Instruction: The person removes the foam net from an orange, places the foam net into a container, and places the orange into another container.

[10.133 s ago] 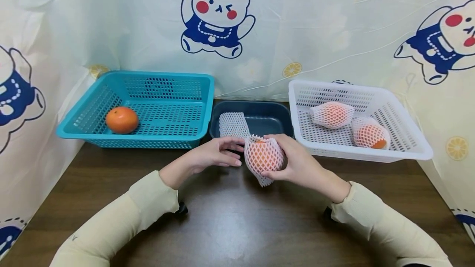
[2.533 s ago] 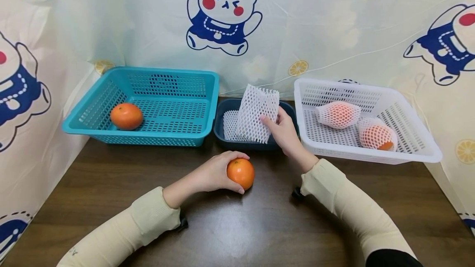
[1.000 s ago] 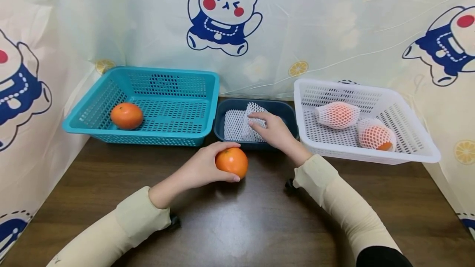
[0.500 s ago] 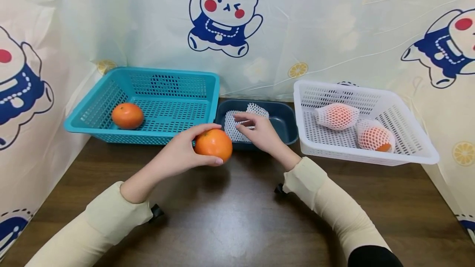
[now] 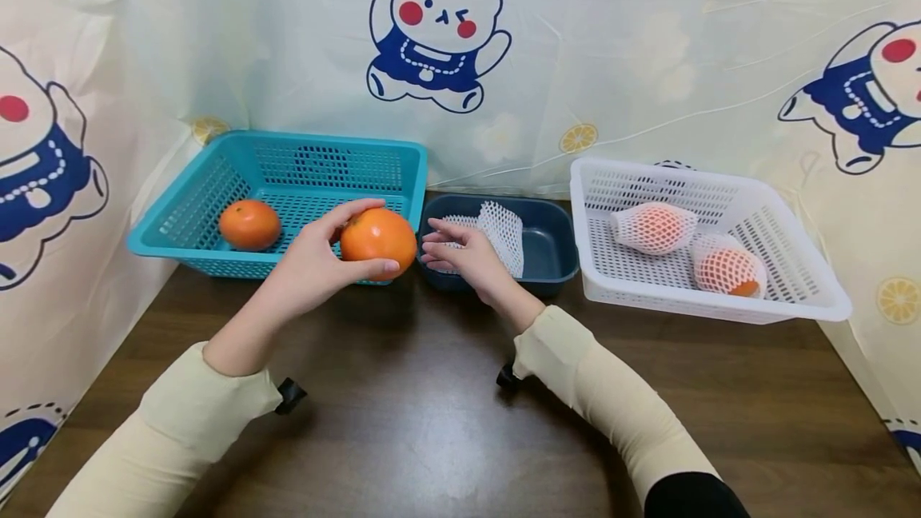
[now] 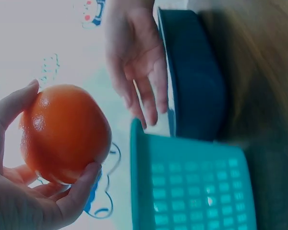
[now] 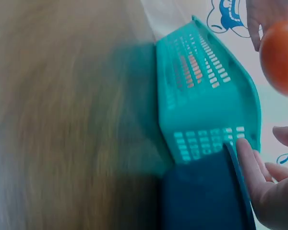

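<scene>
My left hand [image 5: 312, 268] grips a glossy orange [image 5: 379, 244], thumb on the near side and fingers round the back. It is raised over the front right rim of the teal basket [image 5: 345, 268]; the left wrist view shows the orange [image 6: 67, 134] above the basket's rim level. My right hand [image 5: 471, 258], fingers extended and holding nothing, hovers at the left end of the dark blue tray [image 5: 550, 250]. Behind it, white foam net sleeves [image 5: 504, 230] lie in that tray, partly hidden by the hand. A second bare orange [image 5: 249, 225] sits in the teal basket's left part.
A white basket [image 5: 712, 312] on the right holds two oranges in foam nets [image 5: 656, 228]. All three containers stand in a row at the back of the brown wooden table [image 5: 432, 406], against a cartoon-printed curtain [image 5: 547, 38].
The net came off the orange, and my right hand laid the sleeve in the tray and let go. My left hand then lifted the orange leftward to the teal basket; the right hand followed leftward.
</scene>
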Motion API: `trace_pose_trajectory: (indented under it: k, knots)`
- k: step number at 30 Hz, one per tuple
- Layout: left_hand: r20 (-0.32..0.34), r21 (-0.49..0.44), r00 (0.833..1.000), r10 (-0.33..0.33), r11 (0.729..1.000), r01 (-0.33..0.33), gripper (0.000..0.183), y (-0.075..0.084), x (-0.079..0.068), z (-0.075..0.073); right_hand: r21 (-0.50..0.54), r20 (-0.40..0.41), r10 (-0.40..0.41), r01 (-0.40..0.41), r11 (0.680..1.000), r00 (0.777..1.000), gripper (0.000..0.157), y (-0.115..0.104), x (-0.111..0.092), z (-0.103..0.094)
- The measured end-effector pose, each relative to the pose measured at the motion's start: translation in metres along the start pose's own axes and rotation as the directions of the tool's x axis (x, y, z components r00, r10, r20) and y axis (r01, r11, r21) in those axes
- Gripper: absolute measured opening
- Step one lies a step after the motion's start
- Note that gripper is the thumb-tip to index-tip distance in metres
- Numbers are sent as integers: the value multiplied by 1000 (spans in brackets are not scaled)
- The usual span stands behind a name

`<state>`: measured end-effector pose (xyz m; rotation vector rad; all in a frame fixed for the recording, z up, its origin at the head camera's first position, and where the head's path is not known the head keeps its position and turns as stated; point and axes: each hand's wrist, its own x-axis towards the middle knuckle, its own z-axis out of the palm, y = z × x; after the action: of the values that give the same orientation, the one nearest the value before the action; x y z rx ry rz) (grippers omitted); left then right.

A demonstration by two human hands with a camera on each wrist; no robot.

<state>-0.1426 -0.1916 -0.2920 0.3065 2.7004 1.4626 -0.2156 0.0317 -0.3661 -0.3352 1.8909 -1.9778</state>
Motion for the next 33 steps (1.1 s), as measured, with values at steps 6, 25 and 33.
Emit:
trace_pose_trajectory:
  k: [6, 25, 33]
  knots:
    - [-47, 58, 999, -23, 998, 26, 80, -12, 7, -13, 160, -6, 56, -54, 986, 998, 55, 3, 2, 14]
    - [-50, 4, 990, -130, 991, 130, 81, -50, 32, -45, 454, -128, 144, -71, 888, 981, 60, 5, 4, 42]
    - [-62, 283, 988, -141, 947, 153, 84, -72, 46, -58, 451, -134, 155, -79, 889, 979, 59, 5, 5, 42]
